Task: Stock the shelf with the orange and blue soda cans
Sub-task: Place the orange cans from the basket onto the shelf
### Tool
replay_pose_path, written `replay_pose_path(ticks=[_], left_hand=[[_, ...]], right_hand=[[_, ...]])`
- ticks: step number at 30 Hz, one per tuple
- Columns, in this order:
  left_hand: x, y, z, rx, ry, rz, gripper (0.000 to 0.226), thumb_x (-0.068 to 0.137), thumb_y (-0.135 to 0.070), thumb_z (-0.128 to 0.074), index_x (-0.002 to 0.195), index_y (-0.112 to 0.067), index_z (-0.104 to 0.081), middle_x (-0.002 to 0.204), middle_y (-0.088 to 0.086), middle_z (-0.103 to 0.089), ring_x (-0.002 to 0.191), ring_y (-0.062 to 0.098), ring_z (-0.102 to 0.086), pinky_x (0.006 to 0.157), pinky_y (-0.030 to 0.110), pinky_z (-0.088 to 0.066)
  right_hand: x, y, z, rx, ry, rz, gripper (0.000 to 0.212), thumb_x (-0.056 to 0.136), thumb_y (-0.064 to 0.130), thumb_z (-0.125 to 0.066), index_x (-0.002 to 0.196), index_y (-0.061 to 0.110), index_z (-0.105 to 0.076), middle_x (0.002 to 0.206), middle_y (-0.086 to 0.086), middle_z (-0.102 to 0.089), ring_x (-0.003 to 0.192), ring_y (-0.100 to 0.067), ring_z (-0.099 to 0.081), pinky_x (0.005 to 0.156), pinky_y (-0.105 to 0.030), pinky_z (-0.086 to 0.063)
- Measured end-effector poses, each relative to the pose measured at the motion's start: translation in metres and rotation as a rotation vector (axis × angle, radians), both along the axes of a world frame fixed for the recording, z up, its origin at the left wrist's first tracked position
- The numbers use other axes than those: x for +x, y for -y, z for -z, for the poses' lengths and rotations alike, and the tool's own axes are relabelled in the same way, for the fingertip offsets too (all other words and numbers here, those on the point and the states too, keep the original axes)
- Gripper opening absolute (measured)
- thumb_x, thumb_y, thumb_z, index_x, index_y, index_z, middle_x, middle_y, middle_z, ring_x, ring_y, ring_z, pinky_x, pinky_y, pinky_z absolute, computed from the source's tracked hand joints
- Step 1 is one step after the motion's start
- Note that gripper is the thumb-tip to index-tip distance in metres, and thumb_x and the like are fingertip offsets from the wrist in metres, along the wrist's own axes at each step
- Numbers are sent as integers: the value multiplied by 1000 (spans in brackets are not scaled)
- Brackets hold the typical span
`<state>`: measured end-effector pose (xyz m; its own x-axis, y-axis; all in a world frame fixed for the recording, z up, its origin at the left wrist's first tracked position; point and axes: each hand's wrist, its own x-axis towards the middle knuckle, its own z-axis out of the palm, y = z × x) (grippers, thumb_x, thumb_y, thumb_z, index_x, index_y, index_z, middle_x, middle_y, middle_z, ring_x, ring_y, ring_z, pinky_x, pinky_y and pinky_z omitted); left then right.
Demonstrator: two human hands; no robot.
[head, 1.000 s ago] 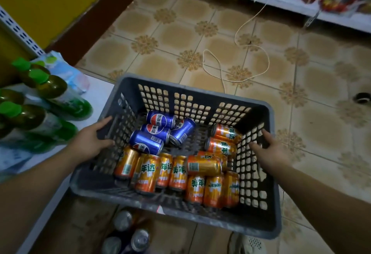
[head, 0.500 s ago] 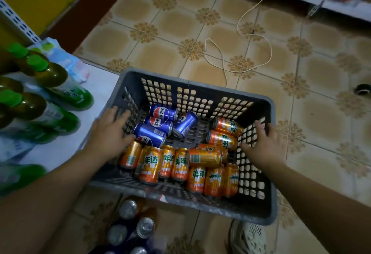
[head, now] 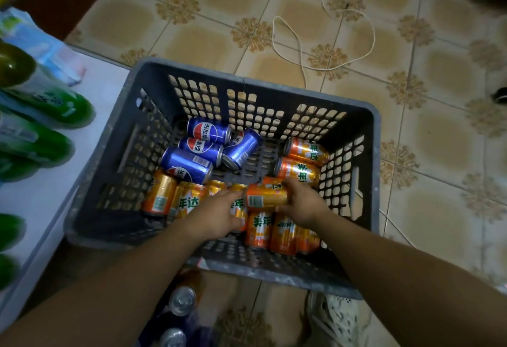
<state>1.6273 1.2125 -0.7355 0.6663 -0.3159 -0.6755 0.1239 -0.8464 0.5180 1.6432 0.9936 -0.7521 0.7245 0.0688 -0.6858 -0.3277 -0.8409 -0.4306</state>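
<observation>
both grips now inside crate point(head: 260, 85), right grip point(head: 304, 204) tight round sideways orange can point(head: 264, 196), left grip point(head: 216, 212) unclear

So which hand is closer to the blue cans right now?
Left. The left hand is over the orange cans just in front of the blue cans; the right hand grips a sideways orange can farther right.

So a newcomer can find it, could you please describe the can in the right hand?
Look in the grey crate, at the orange cans along its near side. The can lies crosswise on top of that row, gripped by the right hand; the row's others point away from you.
</observation>
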Motion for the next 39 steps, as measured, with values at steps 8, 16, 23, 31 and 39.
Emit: replay_pose_path(ticks=[8, 16, 23, 31, 39], left_hand=[[-9, -26, -78, -154, 23, -273, 93, 76, -28, -79, 151, -30, -23, 140, -11, -38, 130, 14, -40, 106, 32, -37], [-47, -80, -243, -392, 218, -605, 74, 69, -19, -84, 132, -26, -46, 122, -5, -58, 111, 13, -58, 93, 28, -47], [-127, -134, -375, -468, 484, -788, 71, 74, -18, -81, 125, -38, -35, 113, -16, -55, 91, -9, -51, 82, 19, -44], [-244, -228, -501, -344, 738, -925, 60, 75, -20, -80, 119, -34, -42, 107, -12, -62, 88, -7, -57, 73, 9, -45], [-400, -327, -545, 336, 759, -1019, 76, 82, -50, -68, 146, -22, -37, 146, 0, -43, 132, 15, -41, 103, 24, -32]], right_hand=[[1, -44, -121, 298, 157, 5, 62, 77, 21, -79, 127, 36, -47, 122, 8, -34, 116, -14, -40, 88, -28, -49], [-29, -116, -295, 699, 306, 126, 73, 77, 9, -77, 133, 39, -40, 130, 13, -41, 107, -10, -53, 68, -20, -55], [-82, -206, -409, 859, 424, 169, 78, 69, 27, -85, 131, 39, -39, 117, 7, -50, 100, -13, -59, 79, -35, -59], [-150, -319, -541, 1043, 531, -284, 76, 67, 11, -82, 127, 36, -43, 118, 3, -57, 98, -13, -64, 83, -38, -58], [-246, -428, -591, 1033, 451, -680, 81, 74, 9, -76, 141, 31, -35, 120, 3, -52, 97, -11, -60, 82, -31, -51]])
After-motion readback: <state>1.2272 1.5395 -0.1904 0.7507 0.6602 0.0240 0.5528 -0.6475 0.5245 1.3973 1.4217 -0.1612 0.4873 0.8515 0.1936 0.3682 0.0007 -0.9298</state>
